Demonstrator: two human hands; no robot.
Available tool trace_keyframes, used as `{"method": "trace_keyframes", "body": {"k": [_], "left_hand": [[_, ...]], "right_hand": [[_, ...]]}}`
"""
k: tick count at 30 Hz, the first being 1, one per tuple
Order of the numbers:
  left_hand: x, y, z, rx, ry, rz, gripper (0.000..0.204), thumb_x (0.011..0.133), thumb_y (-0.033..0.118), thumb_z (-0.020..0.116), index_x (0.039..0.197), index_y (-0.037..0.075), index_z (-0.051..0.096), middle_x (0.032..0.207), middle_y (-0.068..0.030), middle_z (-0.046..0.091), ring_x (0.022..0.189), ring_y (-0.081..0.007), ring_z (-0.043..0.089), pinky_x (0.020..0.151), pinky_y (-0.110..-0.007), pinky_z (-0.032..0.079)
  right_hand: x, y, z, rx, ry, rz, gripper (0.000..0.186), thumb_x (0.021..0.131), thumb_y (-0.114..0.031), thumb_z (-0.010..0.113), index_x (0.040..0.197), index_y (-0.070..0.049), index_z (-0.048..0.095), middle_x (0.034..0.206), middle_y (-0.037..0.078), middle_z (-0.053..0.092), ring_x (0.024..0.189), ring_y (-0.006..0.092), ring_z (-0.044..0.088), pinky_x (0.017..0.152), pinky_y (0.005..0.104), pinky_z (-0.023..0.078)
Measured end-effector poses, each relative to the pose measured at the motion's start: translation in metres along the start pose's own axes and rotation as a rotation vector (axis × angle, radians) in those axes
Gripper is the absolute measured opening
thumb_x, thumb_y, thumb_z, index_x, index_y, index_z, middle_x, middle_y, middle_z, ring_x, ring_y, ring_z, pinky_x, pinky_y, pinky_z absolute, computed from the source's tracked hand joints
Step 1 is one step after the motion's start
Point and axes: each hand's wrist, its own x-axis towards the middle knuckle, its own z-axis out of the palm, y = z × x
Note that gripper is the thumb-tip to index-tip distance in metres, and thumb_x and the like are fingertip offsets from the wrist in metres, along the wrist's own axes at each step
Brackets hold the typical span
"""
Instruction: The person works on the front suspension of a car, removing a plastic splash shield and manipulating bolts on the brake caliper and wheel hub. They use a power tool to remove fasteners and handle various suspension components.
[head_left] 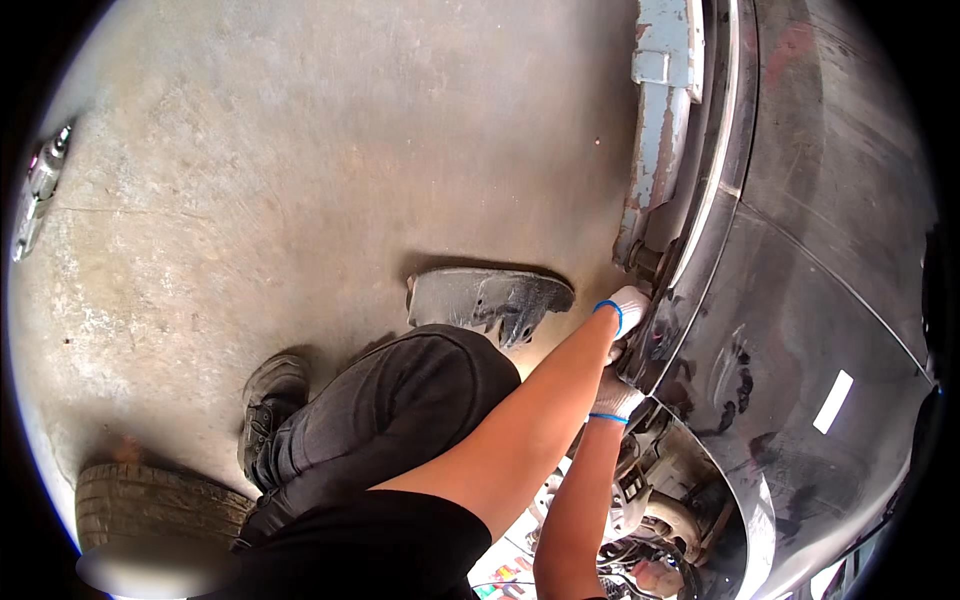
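Note:
My left hand (628, 308), in a white knit glove with a blue cuff, reaches the lower edge of a dark car body panel (700, 290). Just below it in the picture, my right hand (617, 396), gloved the same way, is at that edge beside the wheel arch (715, 455). The panel and the gloves hide the fingers of both hands, so their grip does not show. Within the arch, brownish metal parts and dark lines (670, 520) are exposed. A torn-edged black plastic liner piece (470, 293) lies on the floor near my knee.
A chipped blue-grey lift arm (658, 140) runs alongside the car's lower edge. A tyre (150, 505) sits at the lower left of the concrete floor (300, 150). Far left lies a metallic hand tool (42, 190). My bent leg (400, 410) is close to the liner piece.

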Motion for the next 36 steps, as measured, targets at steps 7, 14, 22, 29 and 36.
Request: {"method": "trace_keyframes", "body": {"k": [7, 14, 22, 29, 36], "left_hand": [[0.012, -0.009, 0.035, -0.423, 0.131, -0.210, 0.027, 0.090, 0.025, 0.054, 0.102, 0.008, 0.071, 0.104, -0.0197, 0.068, 0.100, -0.0375, 0.064, 0.084, -0.042, 0.052], [0.009, -0.012, -0.021, -0.799, 0.213, -0.622, 0.027, 0.080, 0.014, 0.054, 0.098, 0.003, 0.072, 0.098, -0.0245, 0.068, 0.096, -0.0412, 0.064, 0.084, -0.045, 0.051], [0.005, 0.018, -0.084, -0.705, 0.542, -0.471, 0.030, 0.084, 0.011, 0.047, 0.103, 0.001, 0.068, 0.096, -0.0241, 0.067, 0.093, -0.0394, 0.064, 0.081, -0.042, 0.050], [0.022, 0.006, -0.117, -1.286, 0.243, -0.514, 0.028, 0.088, 0.013, 0.051, 0.111, 0.007, 0.066, 0.065, -0.0016, 0.058, 0.049, -0.0130, 0.051, 0.040, -0.028, 0.032], [0.055, -0.011, -0.121, -1.619, 0.173, -0.525, 0.037, 0.093, 0.008, 0.045, 0.125, 0.015, 0.063, 0.068, -0.0005, 0.064, 0.042, -0.0103, 0.050, 0.034, -0.025, 0.031]], "right_hand": [[0.001, -0.007, -0.007, -0.028, -0.052, 0.062, 0.029, 0.089, -0.037, 0.060, 0.088, -0.009, 0.065, 0.073, 0.001, 0.061, 0.061, 0.0139, 0.054, 0.052, 0.0276, 0.047], [-0.007, 0.003, -0.001, 0.122, 0.074, -0.032, 0.032, 0.091, -0.037, 0.057, 0.098, -0.007, 0.065, 0.081, 0.005, 0.063, 0.068, 0.0167, 0.058, 0.057, 0.0311, 0.052], [0.005, 0.011, -0.025, 0.051, 0.048, -0.127, 0.035, 0.089, -0.043, 0.057, 0.097, -0.010, 0.065, 0.082, 0.003, 0.064, 0.068, 0.0171, 0.058, 0.054, 0.0306, 0.051], [-0.006, 0.010, 0.005, -0.023, 0.142, -0.120, 0.034, 0.086, -0.048, 0.056, 0.086, -0.015, 0.066, 0.072, 0.000, 0.062, 0.060, 0.0169, 0.056, 0.049, 0.0313, 0.046], [-0.004, 0.013, 0.002, 0.007, 0.124, -0.116, 0.034, 0.090, -0.048, 0.052, 0.090, -0.017, 0.067, 0.063, 0.000, 0.057, 0.051, 0.0176, 0.052, 0.041, 0.0310, 0.039]]}}
